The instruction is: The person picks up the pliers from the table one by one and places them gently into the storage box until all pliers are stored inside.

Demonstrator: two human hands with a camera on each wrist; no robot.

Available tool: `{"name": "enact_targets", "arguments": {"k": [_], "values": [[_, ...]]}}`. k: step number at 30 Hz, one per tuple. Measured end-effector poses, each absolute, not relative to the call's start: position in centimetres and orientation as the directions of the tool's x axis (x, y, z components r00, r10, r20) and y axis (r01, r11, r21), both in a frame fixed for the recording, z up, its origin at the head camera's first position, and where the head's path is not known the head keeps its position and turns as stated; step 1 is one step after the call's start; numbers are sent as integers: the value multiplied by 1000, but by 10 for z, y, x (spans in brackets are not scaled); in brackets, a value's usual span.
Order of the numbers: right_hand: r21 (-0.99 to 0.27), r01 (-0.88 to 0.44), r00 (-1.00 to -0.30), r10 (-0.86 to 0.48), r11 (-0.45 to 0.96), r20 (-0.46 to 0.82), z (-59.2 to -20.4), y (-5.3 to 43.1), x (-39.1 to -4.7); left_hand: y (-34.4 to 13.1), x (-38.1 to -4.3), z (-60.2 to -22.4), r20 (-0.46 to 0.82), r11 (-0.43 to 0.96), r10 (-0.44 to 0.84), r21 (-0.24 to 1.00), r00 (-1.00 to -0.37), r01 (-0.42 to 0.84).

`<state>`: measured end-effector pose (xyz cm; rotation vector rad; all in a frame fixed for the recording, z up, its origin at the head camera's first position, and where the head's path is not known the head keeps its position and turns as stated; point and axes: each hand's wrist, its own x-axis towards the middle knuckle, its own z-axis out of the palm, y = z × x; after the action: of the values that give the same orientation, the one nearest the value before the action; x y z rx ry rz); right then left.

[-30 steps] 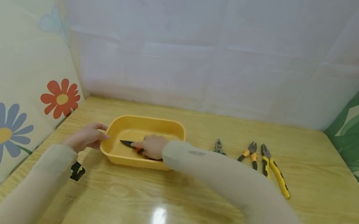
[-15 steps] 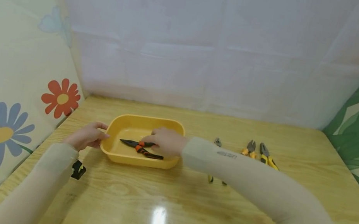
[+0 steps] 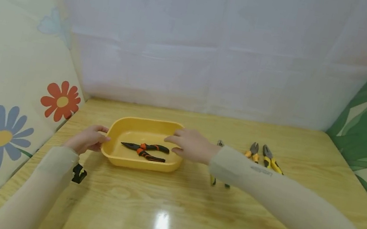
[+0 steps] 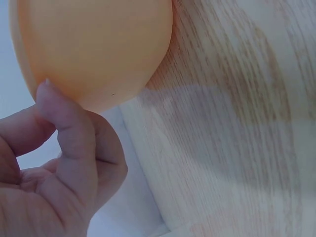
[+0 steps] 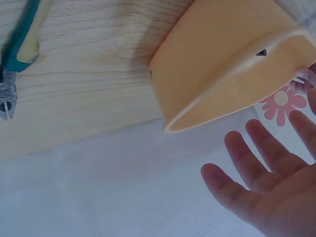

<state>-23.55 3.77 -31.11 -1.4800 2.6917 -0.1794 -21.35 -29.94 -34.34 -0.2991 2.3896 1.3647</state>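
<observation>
My left hand pinches the left rim of a yellow plastic tub. In the left wrist view, the thumb of my left hand lies at the tub's rim, fingers behind it. Long-nose pliers with black and orange handles lie inside on the tub's floor, handles spread, tip to the left. Just above the tub's right end is my right hand, holding nothing. The right wrist view shows the fingers of my right hand spread and apart from the tub.
To the tub's right lie one pair of pliers partly under my right sleeve, then orange-handled pliers and yellow-and-black pliers. A black-and-yellow object shows beside my left wrist. White cloth hangs behind the table.
My right hand has let go of the long-nose pliers, leaving them in the tub, and has moved right and up to the tub's right end. My left hand keeps its hold.
</observation>
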Motion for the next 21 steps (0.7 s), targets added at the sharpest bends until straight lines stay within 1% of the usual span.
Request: {"name": "enact_targets", "arguments": {"k": [5, 13, 16, 21], "values": [[-126, -839, -535, -844, 529, 20, -312, 52, -230, -299, -214, -343, -427, 499, -7, 782, -904, -374], [-51, -845, -535, -842, 533, 71, -308, 67, -223, -298, -214, -340, -430, 485, -2, 789, -903, -377], [-35, -836, -548, -832, 547, 84, -307, 72, -219, -298, -214, -342, -437, 486, -14, 783, -899, -388], [-57, -813, -582, -808, 579, 92, -308, 84, -216, -298, -214, -343, -437, 486, -21, 782, -899, -391]]}}
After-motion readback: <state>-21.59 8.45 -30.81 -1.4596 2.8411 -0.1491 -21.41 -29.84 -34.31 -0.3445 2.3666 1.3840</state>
